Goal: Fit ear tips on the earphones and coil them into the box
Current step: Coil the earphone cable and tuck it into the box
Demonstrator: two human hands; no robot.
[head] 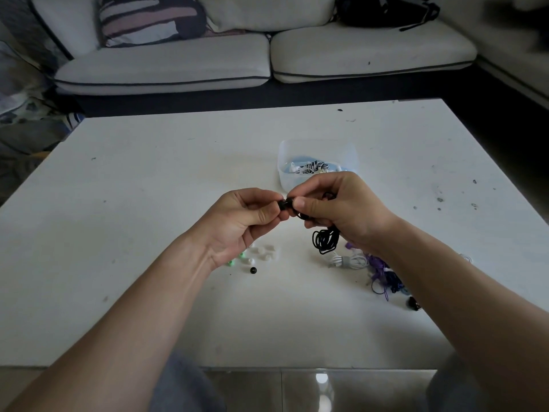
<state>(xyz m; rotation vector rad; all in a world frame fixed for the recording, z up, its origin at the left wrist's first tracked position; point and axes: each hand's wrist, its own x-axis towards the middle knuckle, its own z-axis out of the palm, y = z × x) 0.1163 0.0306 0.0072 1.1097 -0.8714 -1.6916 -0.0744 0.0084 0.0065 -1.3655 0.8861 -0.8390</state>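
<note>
Both hands meet above the middle of the white table (148, 203). My left hand (246, 221) pinches a small black ear tip (282, 205) against the black earbud held by my right hand (341, 209). The black earphone cable (325, 240) hangs in a loose bundle below my right hand. Just beyond my hands stands a clear plastic box (318, 150) with coiled earphones inside. Loose ear tips lie under my left hand: white ones (264, 252), green ones (234, 260) and one black (253, 270).
More earphones lie to the right under my right forearm: a white bundled pair (347, 260) and a purple tangled pair (381, 275). A small dark item (413, 303) sits near the table's right front. A sofa (267, 60) stands behind the table.
</note>
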